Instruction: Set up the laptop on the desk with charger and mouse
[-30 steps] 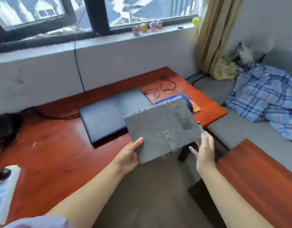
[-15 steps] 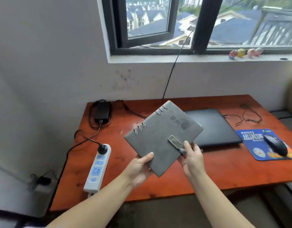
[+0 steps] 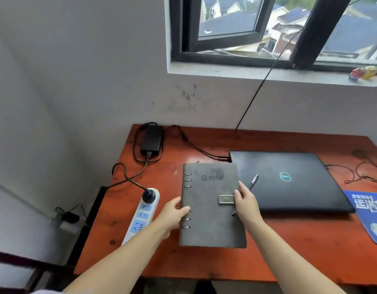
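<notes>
A closed black laptop [image 3: 289,179] lies on the red-brown desk [image 3: 289,251], right of centre. Its black charger brick [image 3: 152,138] sits at the desk's back left corner, with a cable running to the laptop's back edge. I hold a grey ring-bound notebook [image 3: 210,209] flat and low over the desk, left of the laptop. My left hand [image 3: 172,215] grips its ringed left edge. My right hand [image 3: 245,205] grips its right edge by the clasp and also holds a pen [image 3: 253,181] that points over the laptop lid. No mouse is in view.
A white power strip [image 3: 141,217] with one black plug in it lies along the desk's left edge. A blue mouse pad [image 3: 372,213] shows at the right edge of view. Thin black wires [image 3: 365,172] lie behind it. Small toys [image 3: 363,73] stand on the window sill.
The view has swung left across the desk. The notebook has come down from mid-air, turned square to the desk, and now sits low beside the laptop, both hands still on it.
</notes>
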{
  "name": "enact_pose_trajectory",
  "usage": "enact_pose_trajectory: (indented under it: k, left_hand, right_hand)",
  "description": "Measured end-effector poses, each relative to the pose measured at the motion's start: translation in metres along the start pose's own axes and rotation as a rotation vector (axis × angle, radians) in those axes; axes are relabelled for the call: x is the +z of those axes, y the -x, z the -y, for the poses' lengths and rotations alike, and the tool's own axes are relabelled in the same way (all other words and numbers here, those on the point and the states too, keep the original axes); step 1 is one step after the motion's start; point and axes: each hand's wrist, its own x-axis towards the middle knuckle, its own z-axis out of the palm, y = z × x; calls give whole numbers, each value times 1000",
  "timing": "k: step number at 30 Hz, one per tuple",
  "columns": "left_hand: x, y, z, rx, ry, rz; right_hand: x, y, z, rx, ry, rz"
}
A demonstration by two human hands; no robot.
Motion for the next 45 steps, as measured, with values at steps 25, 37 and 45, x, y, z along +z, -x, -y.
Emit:
enact_pose_trajectory:
  k: [25,37,45]
  left_hand:
    - [1,-62,21,-58,-563,-329]
    - [-1,-64,23,-46,-581,-304]
    - [-1,-61,24,-54,-542,-312]
  right_hand:
    - [71,-16,-10,-160,524,406]
    - [102,-12,-49,-240,916,249]
    - [75,-16,-33,-163,425,260]
